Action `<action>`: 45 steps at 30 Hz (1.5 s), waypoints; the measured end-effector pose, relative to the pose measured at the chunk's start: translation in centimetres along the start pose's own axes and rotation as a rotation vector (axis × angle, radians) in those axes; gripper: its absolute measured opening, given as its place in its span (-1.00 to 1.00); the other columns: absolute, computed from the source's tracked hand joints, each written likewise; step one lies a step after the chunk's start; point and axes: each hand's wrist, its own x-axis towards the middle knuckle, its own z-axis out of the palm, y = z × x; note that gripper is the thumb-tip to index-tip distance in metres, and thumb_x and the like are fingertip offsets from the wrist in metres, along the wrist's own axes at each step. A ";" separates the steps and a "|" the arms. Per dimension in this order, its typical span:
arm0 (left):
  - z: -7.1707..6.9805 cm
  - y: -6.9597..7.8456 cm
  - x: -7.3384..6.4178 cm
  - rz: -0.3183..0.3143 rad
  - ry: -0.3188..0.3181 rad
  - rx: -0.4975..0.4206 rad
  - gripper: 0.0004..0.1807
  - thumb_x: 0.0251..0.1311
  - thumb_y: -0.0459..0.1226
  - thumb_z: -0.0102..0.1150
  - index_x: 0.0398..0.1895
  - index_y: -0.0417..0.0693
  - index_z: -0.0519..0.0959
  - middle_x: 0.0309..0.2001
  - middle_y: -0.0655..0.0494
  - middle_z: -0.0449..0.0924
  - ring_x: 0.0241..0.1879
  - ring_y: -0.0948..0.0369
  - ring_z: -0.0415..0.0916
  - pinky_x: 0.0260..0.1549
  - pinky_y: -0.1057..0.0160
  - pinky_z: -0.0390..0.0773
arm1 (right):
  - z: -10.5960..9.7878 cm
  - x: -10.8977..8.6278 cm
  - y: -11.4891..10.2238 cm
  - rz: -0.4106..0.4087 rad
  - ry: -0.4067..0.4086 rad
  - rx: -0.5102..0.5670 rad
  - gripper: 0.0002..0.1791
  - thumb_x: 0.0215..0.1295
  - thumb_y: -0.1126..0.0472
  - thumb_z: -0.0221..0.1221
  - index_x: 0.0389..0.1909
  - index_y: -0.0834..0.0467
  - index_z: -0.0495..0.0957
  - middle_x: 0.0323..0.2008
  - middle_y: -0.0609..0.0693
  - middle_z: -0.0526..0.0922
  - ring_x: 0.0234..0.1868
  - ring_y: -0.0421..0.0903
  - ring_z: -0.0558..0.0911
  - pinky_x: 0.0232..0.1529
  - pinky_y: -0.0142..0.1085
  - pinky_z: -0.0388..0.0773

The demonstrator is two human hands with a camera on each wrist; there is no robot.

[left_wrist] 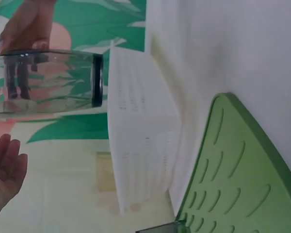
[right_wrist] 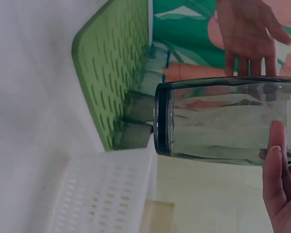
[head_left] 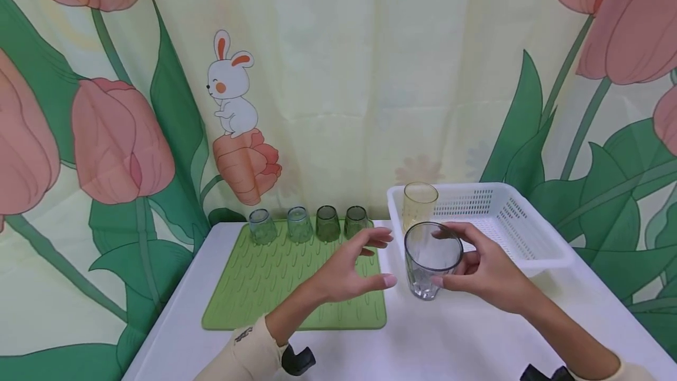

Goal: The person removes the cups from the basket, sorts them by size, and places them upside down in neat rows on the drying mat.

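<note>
My right hand point(head_left: 489, 266) grips a clear grey drinking glass point(head_left: 431, 257) by its side, thumb in front and fingers behind. In the head view the glass is held up in front of the white basket, its wide dark rim towards me. To its left my left hand point(head_left: 351, 266) is spread, fingers and thumb apart, with nothing between them. A gap shows between that hand and the glass point(left_wrist: 53, 82) in the left wrist view. The right wrist view shows fingertips point(right_wrist: 276, 160) pressed on the glass wall.
A white perforated basket point(head_left: 534, 216) stands at the right, with a yellowish glass point(head_left: 420, 204) at its left end. Several small tinted glasses, among them a bluish one point(head_left: 262, 226) and a dark one point(head_left: 328, 223), line the back of the green drying mat point(head_left: 264, 287). A printed curtain point(head_left: 338, 75) hangs behind.
</note>
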 end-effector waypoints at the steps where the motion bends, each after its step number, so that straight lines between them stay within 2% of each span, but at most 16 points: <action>1: 0.1 0.2 0.0 0.007 -0.008 0.000 -0.21 0.17 -0.12 0.39 0.45 0.06 0.26 0.32 0.20 0.43 0.28 0.20 0.41 0.26 0.18 0.45 | 0.4 -0.2 0.0 0.004 -0.009 0.010 -0.06 0.04 0.25 0.51 0.41 0.15 0.20 0.25 0.19 0.44 -0.53 -0.06 0.65 -0.44 -0.26 0.68; 5: 0.6 0.7 -0.2 0.032 -0.038 0.006 -0.13 0.10 -0.13 0.45 0.46 0.05 0.24 0.32 0.18 0.42 0.29 0.20 0.40 0.24 0.13 0.47 | 1.9 -1.1 -0.2 0.016 -0.035 0.050 -0.08 0.02 0.23 0.53 0.38 0.13 0.24 0.22 0.17 0.46 -0.53 -0.08 0.65 -0.45 -0.28 0.66; 8: 0.9 0.8 -0.5 0.042 -0.066 0.032 -0.08 0.05 -0.12 0.49 0.48 0.09 0.22 0.32 0.15 0.42 0.27 0.25 0.38 0.23 0.18 0.47 | 3.0 -1.6 -0.1 0.004 -0.052 0.076 -0.10 0.00 0.22 0.54 0.36 0.11 0.28 0.19 0.15 0.48 -0.55 -0.09 0.64 -0.48 -0.29 0.63; 17: 1.4 1.0 -1.1 0.061 -0.113 0.109 0.05 -0.12 -0.11 0.62 0.48 0.10 0.24 0.20 0.11 0.44 0.18 0.34 0.37 0.16 0.30 0.48 | 4.7 -2.7 0.0 -0.001 -0.075 0.122 -0.13 0.00 0.24 0.54 0.34 0.07 0.32 -0.02 0.20 0.63 -0.56 -0.14 0.63 -0.53 -0.29 0.61; 18: 1.4 1.0 -1.1 0.062 -0.115 0.114 0.05 -0.13 -0.10 0.63 0.48 0.11 0.25 0.19 0.11 0.44 0.17 0.35 0.37 0.15 0.30 0.48 | 4.8 -2.8 0.0 0.003 -0.076 0.120 -0.12 -0.01 0.23 0.54 0.35 0.07 0.31 -0.11 0.20 0.66 -0.56 -0.14 0.63 -0.52 -0.29 0.61; 21: 1.5 1.0 -1.2 0.056 -0.126 0.118 0.03 -0.15 -0.10 0.64 0.46 0.15 0.29 0.18 0.11 0.44 0.15 0.35 0.37 0.12 0.31 0.48 | 5.1 -3.1 0.1 0.018 -0.072 0.109 -0.10 -0.02 0.20 0.55 0.36 0.08 0.30 -0.01 0.19 0.64 -0.54 -0.15 0.64 -0.50 -0.30 0.62; 25: 1.6 1.0 -1.4 0.057 -0.150 0.139 0.00 -0.15 -0.06 0.64 0.43 0.17 0.31 0.18 0.12 0.44 0.14 0.30 0.39 0.11 0.31 0.48 | 5.7 -3.5 0.5 0.052 -0.054 0.101 -0.08 -0.03 0.17 0.56 0.37 0.09 0.30 0.25 0.17 0.46 -0.51 -0.14 0.65 -0.45 -0.30 0.64; 26: 1.7 0.9 -1.4 0.056 -0.155 0.142 -0.01 -0.14 -0.06 0.64 0.42 0.16 0.31 0.18 0.13 0.45 0.13 0.29 0.40 0.10 0.32 0.48 | 5.8 -3.6 0.6 0.064 -0.051 0.106 -0.08 -0.03 0.16 0.56 0.36 0.08 0.30 0.26 0.16 0.45 -0.51 -0.14 0.66 -0.44 -0.31 0.65; 31: 1.8 0.8 -1.5 0.045 -0.172 0.194 -0.06 -0.08 0.01 0.59 0.40 0.14 0.32 0.20 0.18 0.48 0.11 0.32 0.41 0.04 0.39 0.47 | 6.2 -4.0 1.2 0.026 -0.056 0.141 -0.12 0.03 0.23 0.52 0.37 0.09 0.29 0.28 0.20 0.42 -0.48 -0.15 0.67 -0.43 -0.30 0.65; 35: 1.7 0.8 -1.5 0.036 -0.167 0.218 -0.10 -0.05 0.05 0.55 0.39 0.16 0.35 0.17 0.26 0.50 0.09 0.41 0.39 0.04 0.37 0.48 | 6.4 -4.1 1.7 0.011 -0.069 0.163 -0.13 0.08 0.27 0.48 0.40 0.09 0.26 0.30 0.24 0.38 -0.44 -0.17 0.68 -0.42 -0.30 0.64; 39: 1.3 1.0 -1.3 0.049 -0.151 0.224 -0.12 -0.06 0.04 0.56 0.37 0.09 0.38 0.13 0.30 0.52 0.06 0.43 0.42 0.05 0.37 0.50 | 6.7 -4.0 2.1 0.034 -0.086 0.171 -0.06 0.07 0.26 0.48 0.45 0.09 0.20 0.31 0.25 0.34 -0.41 -0.15 0.68 -0.42 -0.31 0.63; 43: 0.7 1.4 -1.0 0.047 -0.125 0.191 -0.14 -0.05 0.00 0.56 0.35 0.03 0.40 0.12 0.25 0.56 0.06 0.42 0.45 0.07 0.34 0.53 | 7.4 -3.7 3.0 0.084 -0.129 0.193 0.00 0.07 0.24 0.48 0.48 0.12 0.13 0.23 0.27 0.40 -0.39 -0.14 0.68 -0.42 -0.31 0.63; 45: 0.4 1.7 -0.9 0.042 -0.106 0.159 -0.15 -0.05 -0.04 0.56 0.35 0.02 0.41 0.12 0.19 0.58 0.06 0.40 0.46 0.07 0.32 0.54 | 8.1 -3.6 3.8 0.106 -0.162 0.215 0.01 0.07 0.24 0.47 0.49 0.15 0.10 0.11 0.27 0.49 -0.40 -0.15 0.67 -0.42 -0.30 0.64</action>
